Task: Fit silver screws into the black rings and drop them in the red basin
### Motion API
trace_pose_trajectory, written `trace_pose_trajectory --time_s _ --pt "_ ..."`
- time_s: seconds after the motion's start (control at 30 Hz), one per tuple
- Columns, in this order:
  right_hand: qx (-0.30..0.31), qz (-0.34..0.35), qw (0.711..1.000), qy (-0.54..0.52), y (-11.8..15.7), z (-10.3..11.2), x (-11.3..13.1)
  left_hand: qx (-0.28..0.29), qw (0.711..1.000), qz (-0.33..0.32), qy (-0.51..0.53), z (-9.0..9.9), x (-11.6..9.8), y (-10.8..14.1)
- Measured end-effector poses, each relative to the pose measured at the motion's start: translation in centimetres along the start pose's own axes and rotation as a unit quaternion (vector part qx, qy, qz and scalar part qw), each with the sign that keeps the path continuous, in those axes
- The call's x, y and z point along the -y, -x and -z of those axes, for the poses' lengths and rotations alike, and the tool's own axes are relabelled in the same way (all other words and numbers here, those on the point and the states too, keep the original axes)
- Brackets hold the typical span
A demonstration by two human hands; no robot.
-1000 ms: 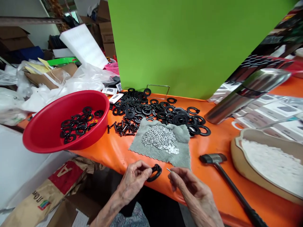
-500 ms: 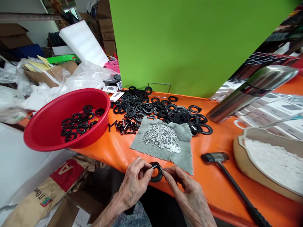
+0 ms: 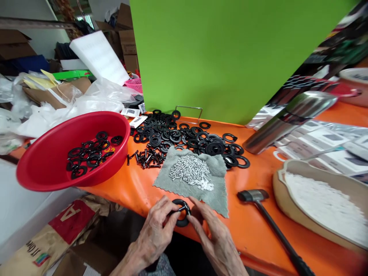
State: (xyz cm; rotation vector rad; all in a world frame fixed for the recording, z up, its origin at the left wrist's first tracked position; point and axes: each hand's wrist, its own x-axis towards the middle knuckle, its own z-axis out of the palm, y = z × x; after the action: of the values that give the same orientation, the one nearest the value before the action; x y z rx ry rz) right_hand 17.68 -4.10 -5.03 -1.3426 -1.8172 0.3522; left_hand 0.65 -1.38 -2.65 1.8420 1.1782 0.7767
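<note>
The right hand (image 3: 212, 234), grip unclear, has reached the black ring (image 3: 181, 223) opposite the left hand (image 3: 157, 223), whose fingers clamp it, so both engage it.

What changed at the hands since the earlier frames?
The right hand has moved left: a second ago it held a thin metal pin clear of the black ring; now its fingers are at the ring's right edge. Whether they still grip the pin is unclear. The ring has turned more face-on. The left hand keeps its hold; the hammer and red basin stayed put.
</note>
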Motion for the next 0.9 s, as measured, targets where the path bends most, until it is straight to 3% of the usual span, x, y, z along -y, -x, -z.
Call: trace_pose_trajectory --time_s 0.2,0.37,0.5,0.63,0.77,0.9 --pt "0.087 -0.062 0.994 -0.026 1.1 1.5 -0.6 0.058 0.996 -0.001 0.074 1.1 0.5 -0.4" --pt "0.078 -0.064 0.992 -0.078 1.5 1.2 -0.6 0.087 0.992 0.003 0.096 1.8 0.6 -0.5" --pt "0.038 -0.038 0.997 -0.055 2.1 0.1 -0.8 0.084 0.993 0.003 0.084 1.7 1.0 -0.4" --pt "0.045 -0.070 0.994 -0.070 1.9 -0.2 -0.7 0.072 0.996 0.024 0.050 1.8 0.9 -0.3" --pt "0.103 -0.187 0.958 -0.194 0.4 0.6 0.1 0.102 0.994 0.008 0.037 2.7 -0.3 -0.7" --pt "0.111 -0.333 0.882 -0.315 -0.9 0.6 1.2 0.141 0.989 -0.039 0.015 2.8 -1.5 -1.1"
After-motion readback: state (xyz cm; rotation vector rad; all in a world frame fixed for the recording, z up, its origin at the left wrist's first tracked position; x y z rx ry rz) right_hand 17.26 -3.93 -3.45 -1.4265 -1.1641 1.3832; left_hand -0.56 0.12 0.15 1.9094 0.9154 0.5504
